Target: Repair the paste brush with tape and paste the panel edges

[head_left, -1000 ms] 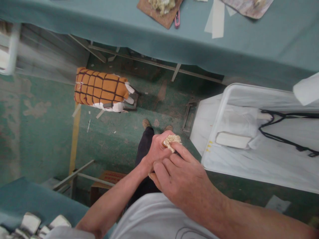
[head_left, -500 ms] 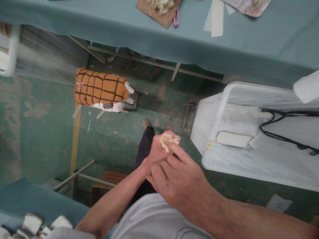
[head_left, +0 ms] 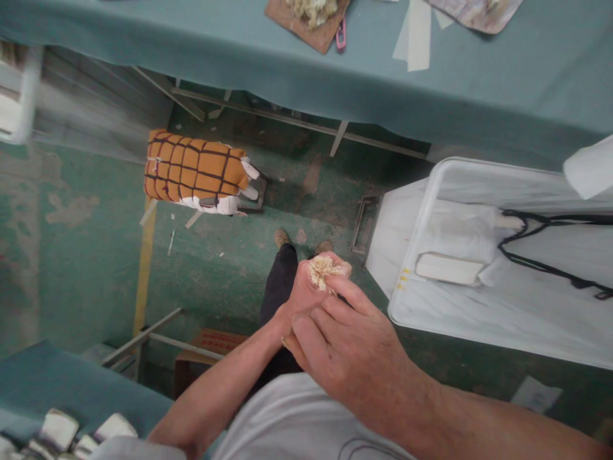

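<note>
Tuft of frayed, cream-coloured fibres (head_left: 322,271) just below the frame's centre, held in the closed fist of the left hand (head_left: 302,287). Bent over that fist, right hand (head_left: 347,335), with index finger touching the fibres; cannot tell whether gripping anything more. Beyond, at right, white round-cornered tub (head_left: 416,236) with black straps (head_left: 569,221) inside. Left of centre, oblong orange bundle crossed by dark lines (head_left: 191,167). Along the top, table draped in blue-green cloth (head_left: 230,57), bearing brown board (head_left: 322,42) heaped with pale fibrous matter (head_left: 312,11).
</note>
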### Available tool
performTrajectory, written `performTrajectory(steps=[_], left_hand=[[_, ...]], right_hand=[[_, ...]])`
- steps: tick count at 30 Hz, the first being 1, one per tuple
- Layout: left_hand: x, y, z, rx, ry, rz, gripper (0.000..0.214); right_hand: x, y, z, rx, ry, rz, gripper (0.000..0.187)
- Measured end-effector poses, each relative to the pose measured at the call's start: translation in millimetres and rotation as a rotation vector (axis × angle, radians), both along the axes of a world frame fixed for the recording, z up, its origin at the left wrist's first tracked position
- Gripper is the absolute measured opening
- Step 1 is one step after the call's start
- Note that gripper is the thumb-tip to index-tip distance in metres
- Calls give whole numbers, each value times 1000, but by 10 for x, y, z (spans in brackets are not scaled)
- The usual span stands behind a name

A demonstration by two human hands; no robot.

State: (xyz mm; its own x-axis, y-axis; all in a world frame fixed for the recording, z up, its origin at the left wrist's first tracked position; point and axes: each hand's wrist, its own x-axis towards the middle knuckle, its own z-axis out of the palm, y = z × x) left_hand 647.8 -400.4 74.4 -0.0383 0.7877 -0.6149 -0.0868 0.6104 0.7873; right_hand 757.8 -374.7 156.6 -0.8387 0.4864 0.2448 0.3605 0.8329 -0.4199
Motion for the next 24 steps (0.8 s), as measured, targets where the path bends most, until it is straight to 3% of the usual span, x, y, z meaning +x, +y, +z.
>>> performTrajectory(steps=[6,14,19,22,24], left_hand=[[-13,-30,-45,86,21,21,12],[3,4,24,89,80,28,17],[69,28,6,92,90,113,24],[98,49,-34,80,88,165,35],[105,64,-46,58,61,173,39]], right_hand=[[52,-13,13,-72,84,24,26],[87,-4,26,-122,161,6,30],[173,77,275,-192,206,9,36],[301,145,413,-278,219,1,25],[395,195,403,-300,234,-56,13]])
